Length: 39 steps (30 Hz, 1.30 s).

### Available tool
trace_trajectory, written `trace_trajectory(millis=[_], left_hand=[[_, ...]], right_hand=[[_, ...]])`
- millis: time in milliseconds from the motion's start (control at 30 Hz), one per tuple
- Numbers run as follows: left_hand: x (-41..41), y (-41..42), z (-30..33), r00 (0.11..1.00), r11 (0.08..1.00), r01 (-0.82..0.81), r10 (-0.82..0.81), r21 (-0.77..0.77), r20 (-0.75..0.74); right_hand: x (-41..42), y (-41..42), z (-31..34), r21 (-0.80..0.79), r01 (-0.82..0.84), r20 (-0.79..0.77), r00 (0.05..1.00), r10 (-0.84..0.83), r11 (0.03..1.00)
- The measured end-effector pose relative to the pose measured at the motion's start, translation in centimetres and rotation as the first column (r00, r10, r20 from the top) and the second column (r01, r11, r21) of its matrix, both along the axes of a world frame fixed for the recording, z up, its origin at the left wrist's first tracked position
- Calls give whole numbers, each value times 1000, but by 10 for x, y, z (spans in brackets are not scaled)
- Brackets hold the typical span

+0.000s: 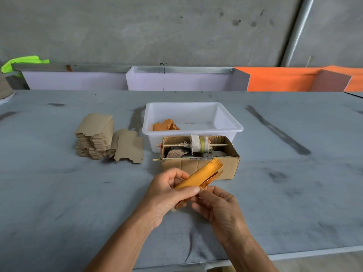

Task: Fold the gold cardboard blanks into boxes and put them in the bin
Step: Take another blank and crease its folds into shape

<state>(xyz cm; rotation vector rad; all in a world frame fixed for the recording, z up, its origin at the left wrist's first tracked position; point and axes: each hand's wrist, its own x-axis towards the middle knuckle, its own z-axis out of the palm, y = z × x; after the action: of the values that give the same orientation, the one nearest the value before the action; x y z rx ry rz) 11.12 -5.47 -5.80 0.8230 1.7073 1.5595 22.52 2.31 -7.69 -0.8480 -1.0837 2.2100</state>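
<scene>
Between both hands, above the table [78, 193], the gold blank [198, 178] slants up-right toward the bin [193, 107]; my left hand [167, 195] grips its near end, my right hand [218, 207] pinches the lower flap.

A grey table [78, 193] carries an open carton [200, 165] just in front of the bin. Two thin sticks [196, 145] cross the carton, one threaded through a cloth-wrapped roll [199, 143]; what lies beneath looks like rags. Behind stand white panels [176, 80], orange sheeting [279, 79] and a neon-green cloth [23, 61].
</scene>
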Motion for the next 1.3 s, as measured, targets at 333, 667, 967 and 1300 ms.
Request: trace_trajectory(millis=[333,667,967,1300], left_hand=[[-8,-4,4,997,995,40,-45,-91,-59],[5,4,-13,877,925,-339,245,171,413],[4,11,-8,877,899,-368,250,237,412],[-14,8,-18,831,860,-458,323,226,453]], right_hand=[[5,13,9,134,63,104,992,-77,989],[-9,2,15,-65,170,28,985,-168,983],[-13,4,28,-7,119,70,991,-118,993],[-25,77,70,889,-284,445,717,-536,359]])
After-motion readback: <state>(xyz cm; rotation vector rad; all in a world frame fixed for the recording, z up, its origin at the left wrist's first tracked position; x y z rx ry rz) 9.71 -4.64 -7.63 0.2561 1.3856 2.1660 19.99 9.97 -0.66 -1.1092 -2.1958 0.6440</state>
